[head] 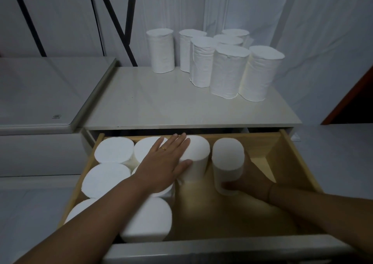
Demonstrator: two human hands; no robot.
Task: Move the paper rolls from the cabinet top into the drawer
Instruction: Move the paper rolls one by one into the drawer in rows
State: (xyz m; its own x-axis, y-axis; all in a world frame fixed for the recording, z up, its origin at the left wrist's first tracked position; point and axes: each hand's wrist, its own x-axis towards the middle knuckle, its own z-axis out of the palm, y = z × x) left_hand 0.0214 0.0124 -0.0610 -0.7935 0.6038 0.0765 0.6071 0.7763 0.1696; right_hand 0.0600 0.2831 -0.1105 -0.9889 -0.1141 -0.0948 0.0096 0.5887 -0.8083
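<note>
Gripping one paper roll (228,158), upright in the drawer (292,156), low at its base with the right hand (252,182), thumb wrapping the front. Pressing the left hand (161,166), fingers straight and together, on the neighbouring roll (198,148) just leftward, gap between.

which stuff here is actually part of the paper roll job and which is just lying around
Part of the job:
- seven paper rolls on the cabinet top
- open drawer with stored rolls
- held roll, gripped by the right hand
- left hand, flat on the stored rolls

Just lying about:
- black bars
- white cloth behind
- white unit at left
- reddish board at far right
</note>
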